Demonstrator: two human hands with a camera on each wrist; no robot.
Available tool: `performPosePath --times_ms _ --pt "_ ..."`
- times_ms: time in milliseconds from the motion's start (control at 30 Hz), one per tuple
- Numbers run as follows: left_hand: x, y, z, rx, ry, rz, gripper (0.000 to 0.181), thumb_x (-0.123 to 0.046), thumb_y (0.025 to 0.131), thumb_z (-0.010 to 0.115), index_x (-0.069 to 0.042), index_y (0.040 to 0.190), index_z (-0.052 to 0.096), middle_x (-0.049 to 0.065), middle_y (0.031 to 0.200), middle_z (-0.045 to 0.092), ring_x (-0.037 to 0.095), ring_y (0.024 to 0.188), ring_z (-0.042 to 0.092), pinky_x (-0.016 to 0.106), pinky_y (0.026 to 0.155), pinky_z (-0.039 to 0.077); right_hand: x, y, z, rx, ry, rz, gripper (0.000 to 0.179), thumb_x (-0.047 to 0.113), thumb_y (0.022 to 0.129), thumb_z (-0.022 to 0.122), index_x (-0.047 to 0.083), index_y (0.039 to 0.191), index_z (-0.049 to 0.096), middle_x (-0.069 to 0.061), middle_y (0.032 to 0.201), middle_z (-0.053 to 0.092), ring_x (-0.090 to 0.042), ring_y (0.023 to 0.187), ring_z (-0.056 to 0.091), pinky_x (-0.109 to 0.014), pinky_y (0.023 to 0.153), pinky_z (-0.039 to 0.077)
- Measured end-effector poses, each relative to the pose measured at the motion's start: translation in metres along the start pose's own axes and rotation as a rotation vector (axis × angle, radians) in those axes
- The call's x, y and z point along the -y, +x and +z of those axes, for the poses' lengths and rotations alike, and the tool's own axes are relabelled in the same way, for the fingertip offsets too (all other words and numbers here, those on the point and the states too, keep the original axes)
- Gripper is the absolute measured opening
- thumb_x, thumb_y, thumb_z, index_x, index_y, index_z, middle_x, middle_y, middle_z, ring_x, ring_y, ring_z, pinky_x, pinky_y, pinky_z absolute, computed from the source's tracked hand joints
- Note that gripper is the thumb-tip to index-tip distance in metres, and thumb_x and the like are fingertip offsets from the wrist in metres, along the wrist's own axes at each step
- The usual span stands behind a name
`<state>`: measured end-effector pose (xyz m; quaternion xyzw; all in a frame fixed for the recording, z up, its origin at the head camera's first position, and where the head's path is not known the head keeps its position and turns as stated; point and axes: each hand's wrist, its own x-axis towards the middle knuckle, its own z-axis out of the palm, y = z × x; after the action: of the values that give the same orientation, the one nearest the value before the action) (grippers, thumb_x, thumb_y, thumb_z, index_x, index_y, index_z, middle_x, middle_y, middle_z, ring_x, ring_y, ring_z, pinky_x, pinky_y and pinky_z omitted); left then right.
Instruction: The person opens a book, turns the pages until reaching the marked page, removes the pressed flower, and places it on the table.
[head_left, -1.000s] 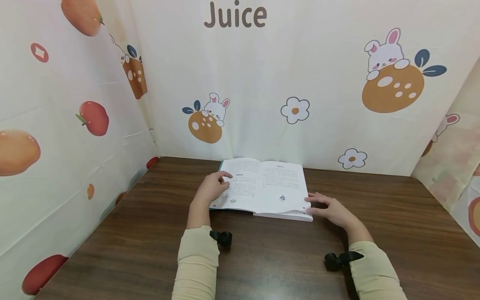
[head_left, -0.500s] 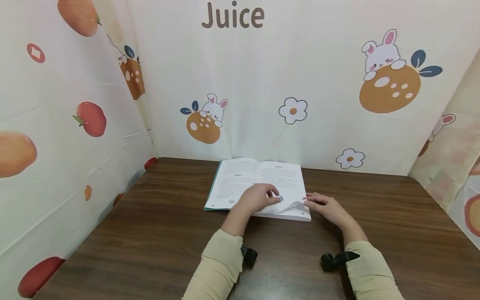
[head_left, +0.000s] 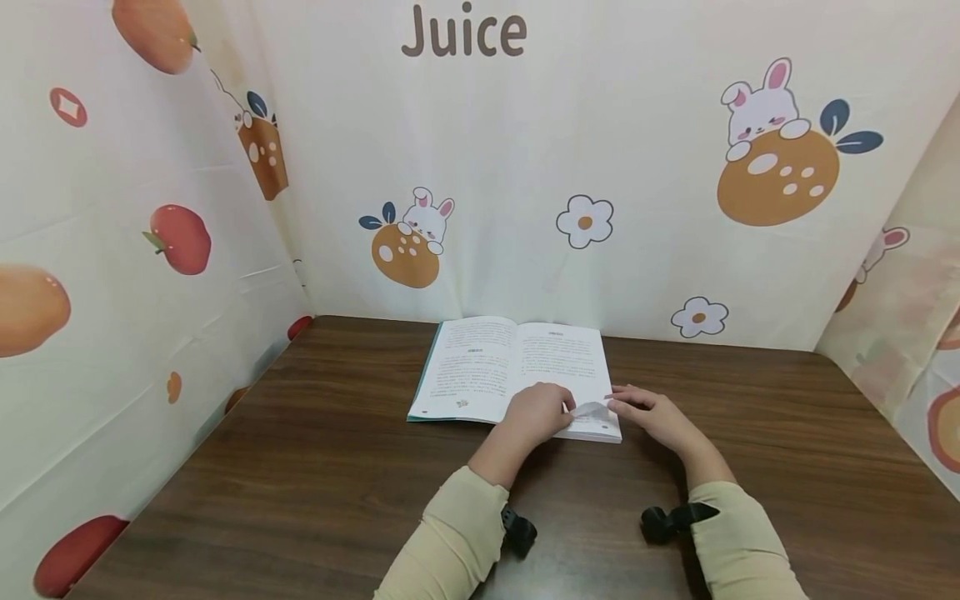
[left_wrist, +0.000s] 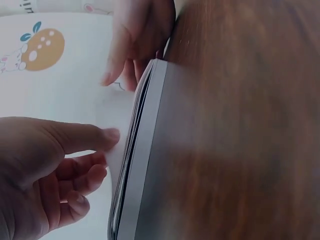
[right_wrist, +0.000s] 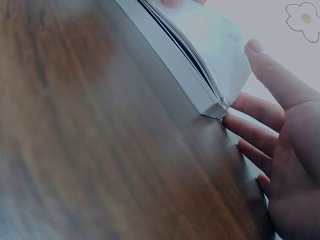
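Note:
An open book [head_left: 480, 358] with printed pages and a teal cover edge lies on the table. My left hand [head_left: 536, 414] reaches over its lower edge and pinches a page [head_left: 591, 410] between thumb and fingers. That page's lower right corner is bent up. In the left wrist view, the left thumb [left_wrist: 107, 137] lies against the page. My right hand [head_left: 656, 418] is at the book's lower right corner. Its fingers touch the side of the book, as the right wrist view shows, with the thumb [right_wrist: 255, 47] near the raised page.
The brown wooden table [head_left: 300, 483] extends around the book. A pale cloth [head_left: 502, 167] printed with fruit, rabbits and flowers hangs right behind it and along both sides. Each wrist wears a black camera.
My left hand has moved right from the left page to the lower edge of the right page and taken hold of its corner, now lifted. The right hand has stayed nearly still.

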<state>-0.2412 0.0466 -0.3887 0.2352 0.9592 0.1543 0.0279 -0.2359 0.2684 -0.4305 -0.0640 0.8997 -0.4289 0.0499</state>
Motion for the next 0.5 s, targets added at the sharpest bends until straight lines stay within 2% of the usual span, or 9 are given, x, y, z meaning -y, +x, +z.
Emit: performPosePath --times_ms 167,300,400,500 --pt "-0.001 -0.001 0.0 -0.059 0.016 -0.021 0.012 -0.025 0.087 0.062 -0.02 0.093 0.071 -0.011 0.068 0.056 0.007 0.06 0.048 0.022 0.054 0.038 -0.004 -0.002 0.0 0.023 0.005 -0.008 0.062 0.046 0.085 0.061 0.01 0.133 0.048 -0.021 0.142 0.034 -0.041 0.131 0.024 -0.063 0.098 0.021" --pt "0.004 0.0 -0.004 -0.133 -0.016 -0.055 0.014 -0.027 0.087 0.061 -0.02 0.094 0.07 -0.011 0.068 0.057 0.007 0.058 0.048 0.023 0.049 0.037 -0.007 -0.002 0.001 0.01 0.007 -0.041 0.071 0.042 0.079 0.07 0.008 0.136 0.042 -0.02 0.141 0.037 -0.039 0.129 0.028 -0.06 0.099 0.021" --pt "0.012 0.0 -0.011 -0.164 -0.065 -0.075 0.013 -0.026 0.085 0.062 -0.018 0.093 0.069 -0.01 0.068 0.056 0.008 0.057 0.048 0.024 0.048 0.036 -0.007 -0.001 0.002 -0.002 0.001 -0.051 0.073 0.039 0.076 0.074 0.007 0.135 0.044 -0.019 0.14 0.038 -0.039 0.129 0.028 -0.059 0.1 0.021" --pt "0.021 -0.001 -0.021 -0.163 -0.113 -0.084 0.01 -0.024 0.083 0.063 -0.018 0.09 0.067 -0.01 0.068 0.055 0.009 0.058 0.049 0.024 0.05 0.036 -0.005 -0.002 0.001 -0.001 -0.008 -0.043 0.074 0.038 0.075 0.075 0.007 0.135 0.044 -0.021 0.14 0.037 -0.04 0.129 0.027 -0.06 0.099 0.021"
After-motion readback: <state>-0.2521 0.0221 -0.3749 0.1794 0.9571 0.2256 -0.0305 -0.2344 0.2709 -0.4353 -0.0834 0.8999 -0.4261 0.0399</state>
